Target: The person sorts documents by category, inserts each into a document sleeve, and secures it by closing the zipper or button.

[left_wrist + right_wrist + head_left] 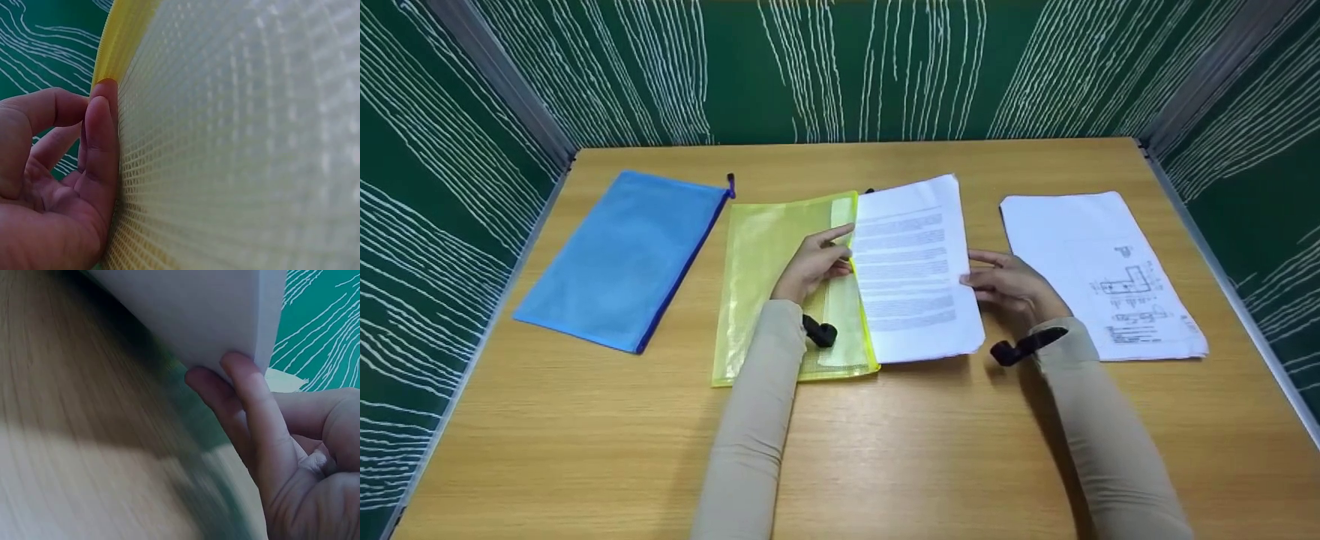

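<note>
My left hand (817, 260) pinches the open edge of a yellow mesh zip pouch (769, 262), which lies in the middle of the table. Up close in the left wrist view, that hand (67, 163) has its fingertips at the yellow zipper edge (121, 45). A stack of printed paper (911, 270) sticks out of the pouch's right side, and its left part is hidden by the pouch. My right hand (1012, 285) holds the stack by its right edge. In the right wrist view, fingers (259, 405) lie against the paper's underside (214, 320), raised off the table.
A blue zip pouch (622, 255) with a dark blue zipper lies on the left of the wooden table (885, 450). Another paper stack (1072, 240) with printed drawings lies on the right. Green panels (855, 75) with white lines stand at the back and both sides.
</note>
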A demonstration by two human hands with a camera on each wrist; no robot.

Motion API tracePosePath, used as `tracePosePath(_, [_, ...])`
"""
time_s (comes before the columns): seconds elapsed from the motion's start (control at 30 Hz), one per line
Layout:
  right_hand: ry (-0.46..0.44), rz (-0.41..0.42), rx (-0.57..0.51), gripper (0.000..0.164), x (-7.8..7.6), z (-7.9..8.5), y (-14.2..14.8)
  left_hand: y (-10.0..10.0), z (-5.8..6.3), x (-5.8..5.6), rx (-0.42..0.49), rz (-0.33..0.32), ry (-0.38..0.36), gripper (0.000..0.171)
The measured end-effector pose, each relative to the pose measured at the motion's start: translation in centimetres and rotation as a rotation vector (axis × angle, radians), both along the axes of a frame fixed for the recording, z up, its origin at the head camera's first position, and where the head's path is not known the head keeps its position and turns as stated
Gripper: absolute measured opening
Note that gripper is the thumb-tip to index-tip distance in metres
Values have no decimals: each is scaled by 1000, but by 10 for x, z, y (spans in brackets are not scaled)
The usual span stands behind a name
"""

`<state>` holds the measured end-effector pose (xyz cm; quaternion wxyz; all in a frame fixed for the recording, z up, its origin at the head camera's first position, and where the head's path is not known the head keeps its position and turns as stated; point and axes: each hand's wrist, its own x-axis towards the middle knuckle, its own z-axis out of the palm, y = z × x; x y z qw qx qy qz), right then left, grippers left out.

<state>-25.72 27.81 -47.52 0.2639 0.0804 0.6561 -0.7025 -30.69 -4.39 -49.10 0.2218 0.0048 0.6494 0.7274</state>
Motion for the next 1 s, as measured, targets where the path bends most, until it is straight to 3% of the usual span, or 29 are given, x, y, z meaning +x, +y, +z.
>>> tracePosePath(0.13, [2, 26, -10, 76, -1, -2, -4, 0, -1, 0, 1, -12, 3, 52])
tracePosePath(0.33, [-32, -7, -16, 75, -2, -3, -12, 2, -1, 0, 14, -20, 12, 51])
tracePosePath(0.73, [-41, -19, -80, 70, -4, -6, -23, 7, -2, -4, 49, 18, -6, 54])
tracePosePath(1.0, [-50, -26, -98, 71, -4, -8, -31, 7, -4, -2, 33, 10, -9, 52])
